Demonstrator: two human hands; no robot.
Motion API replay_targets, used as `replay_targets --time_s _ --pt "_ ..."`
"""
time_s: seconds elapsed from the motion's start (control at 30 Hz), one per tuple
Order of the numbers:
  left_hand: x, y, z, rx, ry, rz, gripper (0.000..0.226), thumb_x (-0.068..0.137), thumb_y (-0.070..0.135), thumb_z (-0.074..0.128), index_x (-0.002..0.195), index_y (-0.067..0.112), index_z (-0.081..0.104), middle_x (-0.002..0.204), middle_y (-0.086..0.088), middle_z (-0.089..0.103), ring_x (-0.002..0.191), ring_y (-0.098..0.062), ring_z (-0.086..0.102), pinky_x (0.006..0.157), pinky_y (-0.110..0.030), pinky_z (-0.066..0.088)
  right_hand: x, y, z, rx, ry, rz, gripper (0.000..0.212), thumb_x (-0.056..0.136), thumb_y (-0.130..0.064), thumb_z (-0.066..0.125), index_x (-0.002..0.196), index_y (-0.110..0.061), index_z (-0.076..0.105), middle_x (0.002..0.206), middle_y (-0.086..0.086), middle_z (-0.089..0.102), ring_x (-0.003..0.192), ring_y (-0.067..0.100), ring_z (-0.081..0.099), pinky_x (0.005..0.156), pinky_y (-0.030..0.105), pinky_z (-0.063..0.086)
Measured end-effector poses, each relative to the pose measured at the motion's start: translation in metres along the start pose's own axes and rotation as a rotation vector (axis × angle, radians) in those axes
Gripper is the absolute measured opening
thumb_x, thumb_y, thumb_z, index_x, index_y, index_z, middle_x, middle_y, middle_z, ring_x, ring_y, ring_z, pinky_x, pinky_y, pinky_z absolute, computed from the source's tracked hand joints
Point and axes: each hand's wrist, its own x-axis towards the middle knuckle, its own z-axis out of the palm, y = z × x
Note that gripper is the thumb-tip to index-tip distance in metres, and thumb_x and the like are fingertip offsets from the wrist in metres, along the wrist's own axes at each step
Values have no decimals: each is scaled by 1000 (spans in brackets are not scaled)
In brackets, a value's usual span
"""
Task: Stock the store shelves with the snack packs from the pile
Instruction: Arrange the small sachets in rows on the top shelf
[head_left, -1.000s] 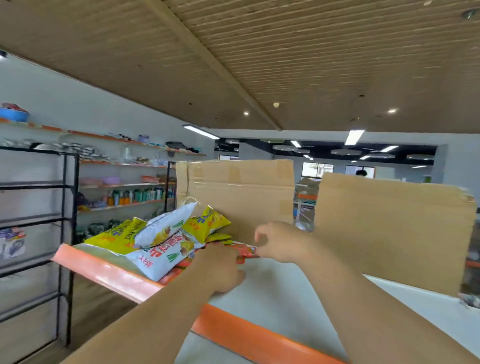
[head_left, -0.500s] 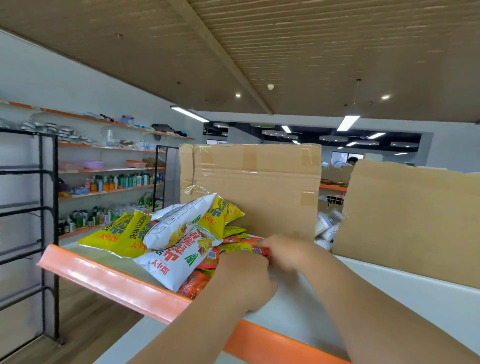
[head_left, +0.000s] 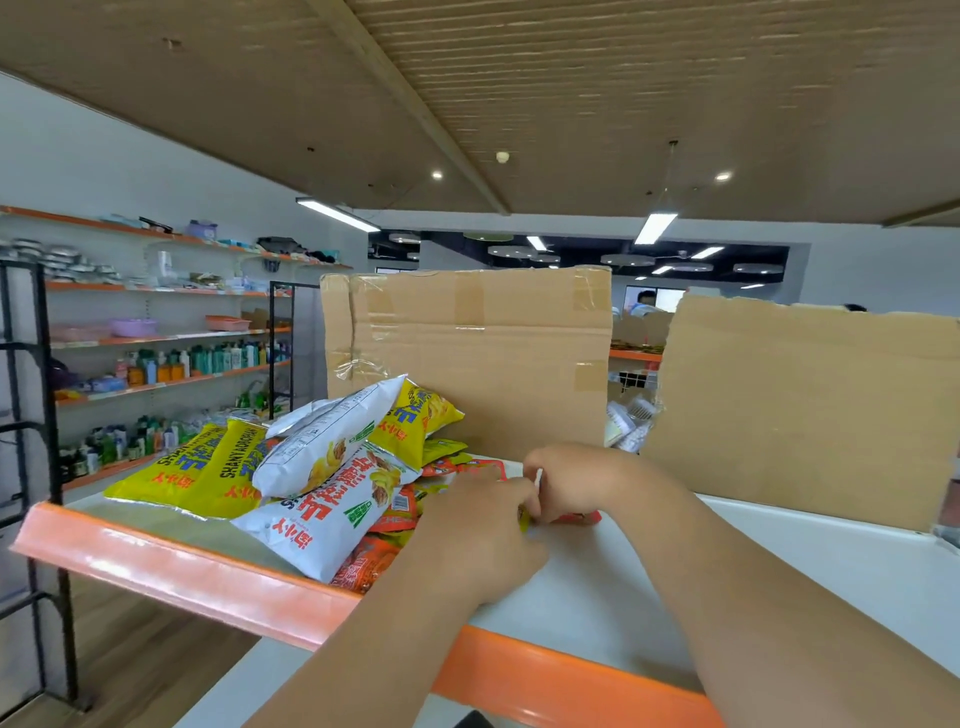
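A pile of snack packs lies on the white top shelf (head_left: 597, 587) with its orange front edge. Yellow bags (head_left: 192, 470) lie at the left, white bags (head_left: 332, 514) on top, and small red packs (head_left: 387, 519) underneath. My left hand (head_left: 478, 535) and my right hand (head_left: 576, 480) meet at the right end of the pile, fingers curled on a small red and yellow pack (head_left: 571, 516) that lies on the shelf. Most of that pack is hidden by my hands.
A taped cardboard sheet (head_left: 483, 358) stands upright behind the pile. A second cardboard sheet (head_left: 800, 410) stands at the right. Wall shelves (head_left: 171, 338) with bottles and a black metal rack (head_left: 31, 415) are at the left. A person is far back.
The view has tilted down and moved closer to the shelf. My two hands have drawn together over the small pack at the pile's right end.
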Motion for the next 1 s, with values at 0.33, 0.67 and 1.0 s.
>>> replay_targets --time_s 0.33,0.67,1.0 --pt "1 -5 2 16 89 -21 29 86 43 62 115 37 63 109 7 68 104 -19 61 85 -32 50 -14 22 -8 106 16 73 43 83 -32 60 119 -9 66 64 6 62 56 20 56 61 27 44" --pt "7 -11 -6 -481 363 -68 35 97 24 59 128 39 55 85 12 65 81 -11 63 76 -32 51 -18 38 -16 254 186 25 30 96 -10 46 117 -10 68 103 8 65 84 19 54 56 23 37" --pt "6 -10 -4 -170 140 -171 63 97 30 57 155 33 34 143 1 57 129 -22 53 105 -34 44 -17 36 -9 233 115 81 30 95 -9 50 118 -10 70 89 0 65 86 22 61 55 22 44"
